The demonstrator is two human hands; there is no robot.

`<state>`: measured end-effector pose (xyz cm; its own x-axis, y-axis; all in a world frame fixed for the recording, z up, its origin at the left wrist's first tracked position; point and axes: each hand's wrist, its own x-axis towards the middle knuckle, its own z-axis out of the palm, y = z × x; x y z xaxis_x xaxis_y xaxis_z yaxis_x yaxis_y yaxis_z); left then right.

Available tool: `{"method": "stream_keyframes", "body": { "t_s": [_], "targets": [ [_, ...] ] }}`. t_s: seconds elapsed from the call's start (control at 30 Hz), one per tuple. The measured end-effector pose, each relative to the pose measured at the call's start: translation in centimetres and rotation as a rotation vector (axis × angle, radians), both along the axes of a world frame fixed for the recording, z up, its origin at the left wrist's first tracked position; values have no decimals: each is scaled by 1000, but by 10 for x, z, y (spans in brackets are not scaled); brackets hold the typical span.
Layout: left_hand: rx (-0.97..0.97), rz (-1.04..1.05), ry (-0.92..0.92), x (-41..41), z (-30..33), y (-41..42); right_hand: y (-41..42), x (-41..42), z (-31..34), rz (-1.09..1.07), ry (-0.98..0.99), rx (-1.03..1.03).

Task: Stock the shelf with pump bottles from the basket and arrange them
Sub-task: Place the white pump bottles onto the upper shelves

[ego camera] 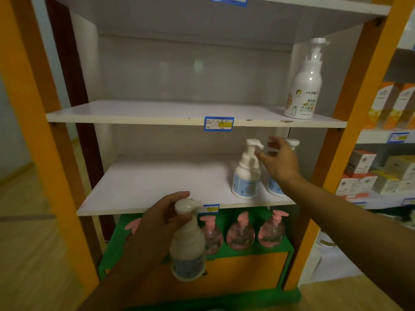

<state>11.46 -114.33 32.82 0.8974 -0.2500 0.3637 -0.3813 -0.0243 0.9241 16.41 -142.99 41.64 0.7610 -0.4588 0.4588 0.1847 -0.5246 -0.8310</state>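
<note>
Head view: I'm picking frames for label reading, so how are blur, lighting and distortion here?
Head view: dim, flat lighting; the white pump bottle gripped in the left hand is motion-blurred, its label unreadable; the tall white printed bottle on the upper shelf is sharper; the orange shelf posts splay from wide-angle distortion.

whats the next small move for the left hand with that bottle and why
Probably lift the pump bottle that the left hand grips onto the lower shelf, left of the two blue-label bottles there. That side is bare, and the right hand is open by those bottles.
</note>
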Motion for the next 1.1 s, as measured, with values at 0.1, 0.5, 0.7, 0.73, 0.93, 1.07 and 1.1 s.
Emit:
{"method": "stream_keyframes", "body": {
  "t_s": [0.1,0.5,0.7,0.73,0.93,1.07,1.1],
  "targets": [
    [-56,-16,27,0,2,0,9,-15,-2,61,-25,-18],
    [-58,4,-32,-3,18,9,72,-68,-51,597,155,-127],
    [-161,-133,47,-7,18,4,124,-74,-74,742,315,-176],
    [-169,-142,58,-7,18,4,128,-74,-73,724,296,-167],
    [-145,-38,-45,-12,33,8,130,-69,-56,660,225,-107],
    [-116,118,-44,-9,39,19,112,-39,-27,499,136,-43],
    [-120,117,-14,-9,38,20,107,-30,-21,463,127,-39]
  ]
}}
